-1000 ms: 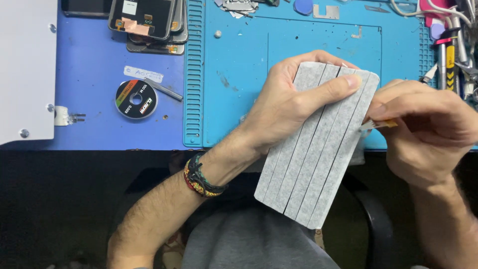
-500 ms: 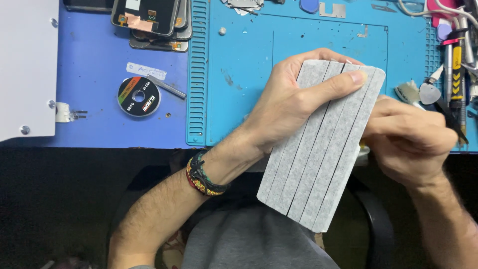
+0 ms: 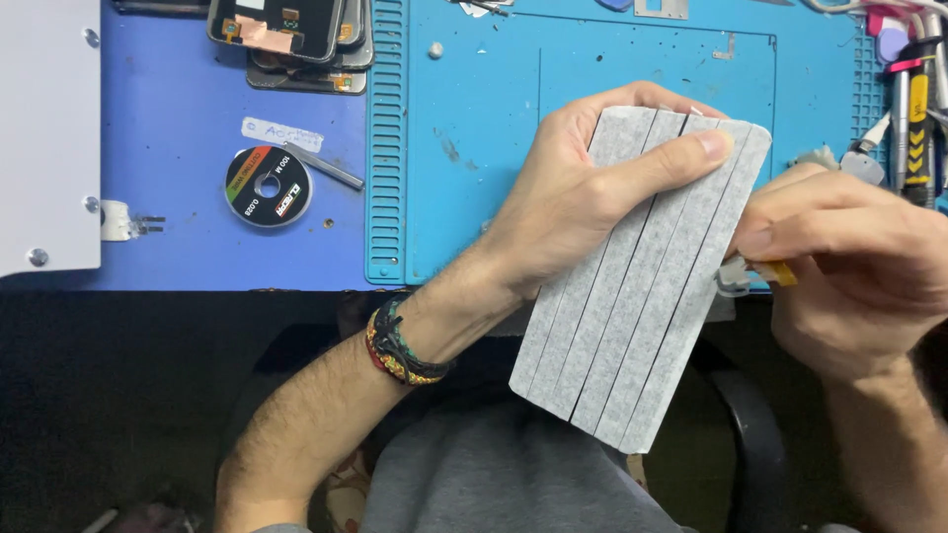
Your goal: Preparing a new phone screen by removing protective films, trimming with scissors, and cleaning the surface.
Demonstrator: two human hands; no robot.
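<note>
My left hand (image 3: 583, 202) grips a grey felt-like flat case (image 3: 642, 296) with lengthwise grooves, thumb across its upper face, holding it tilted over the front edge of the blue work mat (image 3: 612, 109). My right hand (image 3: 849, 271) is closed at the case's right edge, pinching a small tool with a yellow-orange handle (image 3: 780, 273) and a pale tip that touches the edge. A braided bracelet (image 3: 395, 341) sits on my left wrist.
A round spool of wire (image 3: 267, 186) and a thin metal rod (image 3: 326, 166) lie on the darker blue mat at left. Stacked phone screens (image 3: 291, 30) sit at the top. Hand tools (image 3: 913, 109) crowd the right edge. A white panel (image 3: 44, 128) fills the left.
The case and both hands have stayed nearly in place; my right hand shifted a little along the case's right edge, and the yellow-handled tool shows again at its fingertips.
</note>
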